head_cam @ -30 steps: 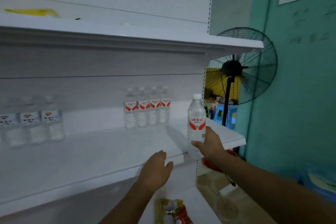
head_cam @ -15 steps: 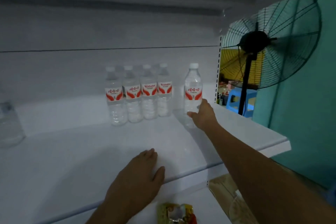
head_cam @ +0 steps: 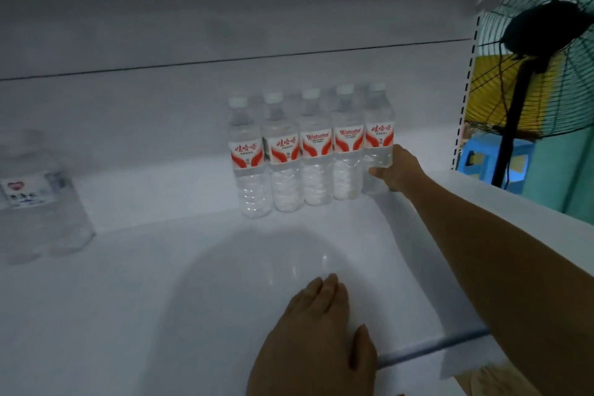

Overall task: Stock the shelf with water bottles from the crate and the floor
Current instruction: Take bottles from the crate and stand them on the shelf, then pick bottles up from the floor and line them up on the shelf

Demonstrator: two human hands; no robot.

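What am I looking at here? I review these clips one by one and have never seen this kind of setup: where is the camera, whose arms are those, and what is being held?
There is no machine: a person wears a wide-angle camera on the head, looking forward and down, so the two arms are the person's own. The single view shows a white shelf. The right hand grips a water bottle, standing it at the right end of a row of four bottles with red and white labels. The left hand rests flat on the shelf near its front edge. A separate bottle group stands blurred at the far left. Behind the shelf's right side is a standing fan.
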